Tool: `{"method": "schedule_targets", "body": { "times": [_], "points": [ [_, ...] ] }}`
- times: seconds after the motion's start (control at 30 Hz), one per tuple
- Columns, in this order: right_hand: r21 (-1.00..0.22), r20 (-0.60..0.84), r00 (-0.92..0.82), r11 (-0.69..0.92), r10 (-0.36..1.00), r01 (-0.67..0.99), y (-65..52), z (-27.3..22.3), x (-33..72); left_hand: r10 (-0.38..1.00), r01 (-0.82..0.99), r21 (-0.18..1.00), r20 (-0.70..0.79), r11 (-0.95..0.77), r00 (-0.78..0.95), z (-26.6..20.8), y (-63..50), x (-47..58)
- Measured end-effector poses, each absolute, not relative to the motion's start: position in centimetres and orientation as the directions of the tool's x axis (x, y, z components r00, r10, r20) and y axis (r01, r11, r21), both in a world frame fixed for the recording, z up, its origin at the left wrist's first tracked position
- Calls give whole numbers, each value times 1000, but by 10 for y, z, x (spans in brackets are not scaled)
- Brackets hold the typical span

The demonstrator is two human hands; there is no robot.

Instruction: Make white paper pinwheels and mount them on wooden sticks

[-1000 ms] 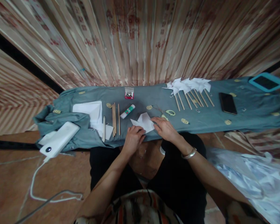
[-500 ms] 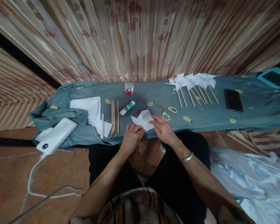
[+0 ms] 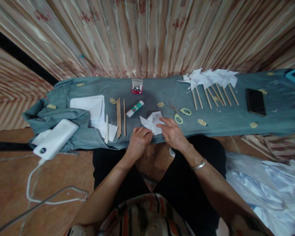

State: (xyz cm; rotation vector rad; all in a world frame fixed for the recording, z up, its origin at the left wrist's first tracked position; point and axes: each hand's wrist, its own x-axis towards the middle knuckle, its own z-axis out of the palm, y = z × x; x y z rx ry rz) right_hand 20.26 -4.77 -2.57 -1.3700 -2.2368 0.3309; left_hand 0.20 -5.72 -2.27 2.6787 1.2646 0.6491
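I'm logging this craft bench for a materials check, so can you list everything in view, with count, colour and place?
folded paper piece: one, white, near edge of the cloth, under both hands
cloth: one, grey-blue, covers the bench
glue stick: one, white and green, left of the paper
scissors: one, pale green handles, right of the paper
pin box: one, red, far edge
wooden sticks: a few, tan, left of the glue
paper sheets: a stack, white, left
pinwheels: several, white on sticks, right
phone: one, black, far right
power bank: one, white, left end
left hand: on the paper
right hand: on the paper
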Motion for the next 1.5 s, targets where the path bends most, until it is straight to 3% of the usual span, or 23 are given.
{"method": "schedule_targets", "body": {
  "times": [0.57, 0.83, 1.2, 1.5],
  "points": [
    [-520, 286, -356, 456, 890, 722, -43, -27, 204, 744, 711, 245, 348, -659, 570, -23, -56, 1],
    [-514, 226, -351, 417, 909, 750, -45, -26, 202, 742, 705, 255, 355, -661, 568, -24, -56, 1],
    [-605, 146, -257, 292, 955, 741, -39, -30, 198, 747, 709, 261, 360, -656, 559, -24, -56, 2],
    [-483, 50, -157, 162, 986, 860, -35, -16, 181, 753, 718, 252, 344, -649, 561, -25, -57, 3]
  ]
}}
